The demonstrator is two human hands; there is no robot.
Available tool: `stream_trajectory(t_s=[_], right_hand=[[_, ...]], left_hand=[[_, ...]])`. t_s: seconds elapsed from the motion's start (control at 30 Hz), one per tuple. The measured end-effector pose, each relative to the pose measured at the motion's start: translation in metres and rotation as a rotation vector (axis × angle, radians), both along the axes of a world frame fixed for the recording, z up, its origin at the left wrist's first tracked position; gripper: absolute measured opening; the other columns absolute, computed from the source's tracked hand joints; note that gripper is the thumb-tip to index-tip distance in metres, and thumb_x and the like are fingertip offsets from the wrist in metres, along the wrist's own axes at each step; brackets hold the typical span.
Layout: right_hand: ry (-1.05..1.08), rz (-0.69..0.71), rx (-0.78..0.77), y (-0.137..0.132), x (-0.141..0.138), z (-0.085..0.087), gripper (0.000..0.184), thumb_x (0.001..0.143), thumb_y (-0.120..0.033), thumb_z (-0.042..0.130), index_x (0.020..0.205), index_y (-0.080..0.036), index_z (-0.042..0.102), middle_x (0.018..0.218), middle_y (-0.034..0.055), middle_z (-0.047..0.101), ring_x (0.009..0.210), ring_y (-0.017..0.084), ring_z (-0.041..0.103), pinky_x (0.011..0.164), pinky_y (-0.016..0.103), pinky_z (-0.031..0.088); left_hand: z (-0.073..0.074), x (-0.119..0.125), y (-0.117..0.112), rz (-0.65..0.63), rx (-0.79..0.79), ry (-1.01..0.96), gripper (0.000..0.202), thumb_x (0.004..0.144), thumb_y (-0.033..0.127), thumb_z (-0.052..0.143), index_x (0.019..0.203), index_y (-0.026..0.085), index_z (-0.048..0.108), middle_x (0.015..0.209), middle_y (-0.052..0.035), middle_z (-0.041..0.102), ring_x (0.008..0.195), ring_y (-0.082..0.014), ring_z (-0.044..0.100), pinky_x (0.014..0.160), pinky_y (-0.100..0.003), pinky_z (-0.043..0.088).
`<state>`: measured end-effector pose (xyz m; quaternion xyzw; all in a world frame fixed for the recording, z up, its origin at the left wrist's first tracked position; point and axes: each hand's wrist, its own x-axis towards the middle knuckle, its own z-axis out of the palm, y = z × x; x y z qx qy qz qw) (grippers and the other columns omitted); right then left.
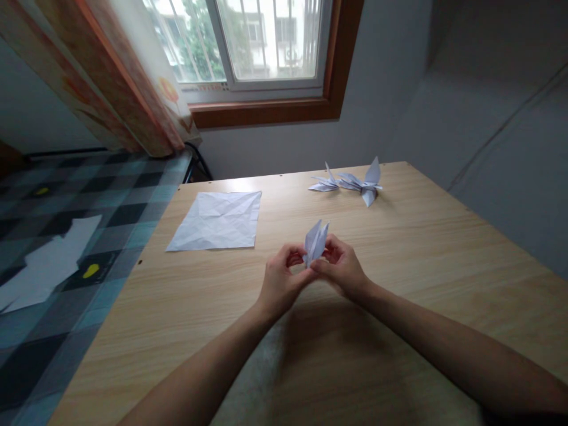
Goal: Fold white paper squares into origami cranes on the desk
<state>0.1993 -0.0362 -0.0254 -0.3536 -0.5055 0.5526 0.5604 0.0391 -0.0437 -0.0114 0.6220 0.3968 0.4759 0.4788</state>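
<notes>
Wooden table (399, 266); left hand (279, 281), right hand (341, 266) pinch folded paper (315, 241).

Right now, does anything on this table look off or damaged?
Only the flat sheet stands out: it is heavily creased and lies slightly askew. The two folded figures sit intact at the far edge, and both hands, left and right, pinch a folded piece.

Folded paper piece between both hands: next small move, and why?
Probably spread its two upright points apart. Both hands, left hand and right hand, pinch the folded paper piece at its base above the table, points close together. The finished paper cranes near the far edge have wings spread.
</notes>
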Motion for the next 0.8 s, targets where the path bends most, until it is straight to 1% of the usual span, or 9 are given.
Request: stream_trajectory(t_s=[0.07,0.17,0.23,0.3,0.4,0.53,0.6,0.7,0.8], right_hand=[[0.02,0.043,-0.035,0.001,0.001,0.0,0.037,0.063,-0.037,0.09,0.087,-0.021,0.066,0.101,0.0035,0.071,0.089,0.02,0.068,0.083,0.035,0.055],[0.047,0.071,-0.068,0.001,0.001,0.004,0.038,0.06,-0.038,0.091,0.08,-0.021,0.064,0.09,0.0012,0.072,0.079,0.018,0.068,0.075,0.033,0.055],[0.049,0.065,-0.076,0.0,0.002,0.008,0.038,0.059,-0.038,0.092,0.077,-0.022,0.063,0.08,-0.0007,0.071,0.071,0.017,0.066,0.067,0.03,0.053],[0.036,0.056,-0.071,0.0,0.002,0.011,0.037,0.06,-0.039,0.091,0.075,-0.022,0.062,0.076,-0.0013,0.069,0.068,0.016,0.064,0.064,0.029,0.051],[0.016,0.092,-0.023,-0.001,0.004,0.012,0.036,0.064,-0.041,0.088,0.07,-0.021,0.06,0.082,0.0003,0.068,0.073,0.016,0.062,0.068,0.03,0.049],[-0.045,0.125,0.075,-0.002,0.006,0.01,0.033,0.069,-0.037,0.086,0.069,-0.02,0.057,0.079,-0.0006,0.065,0.075,0.015,0.059,0.071,0.029,0.046],[-0.08,0.088,0.112,-0.002,0.006,0.007,0.03,0.071,-0.035,0.084,0.071,-0.02,0.058,0.075,-0.0016,0.063,0.074,0.015,0.058,0.07,0.028,0.046],[-0.107,-0.035,0.128,-0.001,0.004,0.003,0.023,0.075,-0.033,0.081,0.074,-0.021,0.063,0.077,-0.0006,0.066,0.075,0.015,0.061,0.074,0.03,0.048],[-0.115,-0.08,0.097,0.001,0.002,0.001,0.02,0.075,-0.033,0.082,0.077,-0.021,0.066,0.081,0.0011,0.069,0.077,0.017,0.064,0.074,0.031,0.051]], left_hand=[[0.0,0.0,0.001,-0.038,-0.034,-0.07,0.034,0.071,0.025,0.084,0.095,0.017,0.061,0.101,-0.007,0.074,0.097,-0.0243,0.072,0.09,-0.038,0.056],[0.001,-0.001,0.0,-0.084,-0.091,-0.156,0.033,0.072,0.024,0.084,0.095,0.016,0.062,0.103,-0.0082,0.074,0.097,-0.0245,0.072,0.089,-0.037,0.057],[0.001,-0.002,0.001,-0.108,-0.134,-0.202,0.03,0.074,0.027,0.082,0.096,0.016,0.064,0.099,-0.0075,0.075,0.094,-0.0228,0.072,0.085,-0.035,0.057],[0.001,-0.004,0.002,-0.099,-0.155,-0.207,0.024,0.077,0.028,0.08,0.092,0.015,0.067,0.092,-0.0057,0.074,0.087,-0.0198,0.071,0.081,-0.031,0.055],[-0.001,-0.007,0.006,-0.047,-0.131,-0.183,0.016,0.079,0.029,0.075,0.084,0.015,0.07,0.085,-0.0044,0.072,0.08,-0.0168,0.067,0.074,-0.028,0.052],[-0.002,-0.009,0.007,-0.033,-0.022,-0.122,0.008,0.078,0.024,0.074,0.079,0.016,0.072,0.096,-0.0062,0.07,0.087,-0.0179,0.065,0.076,-0.028,0.051],[-0.001,-0.008,0.007,0.004,0.034,-0.066,0.007,0.079,0.023,0.074,0.076,0.017,0.072,0.096,-0.0062,0.068,0.088,-0.018,0.065,0.075,-0.028,0.051],[0.001,-0.007,0.005,0.061,0.067,-0.04,0.013,0.08,0.025,0.074,0.072,0.016,0.068,0.1,-0.0073,0.067,0.093,-0.0191,0.065,0.079,-0.029,0.051],[0.001,-0.005,0.004,0.04,0.031,-0.096,0.018,0.08,0.025,0.074,0.07,0.016,0.062,0.107,-0.0085,0.068,0.098,-0.0201,0.065,0.084,-0.031,0.051]])
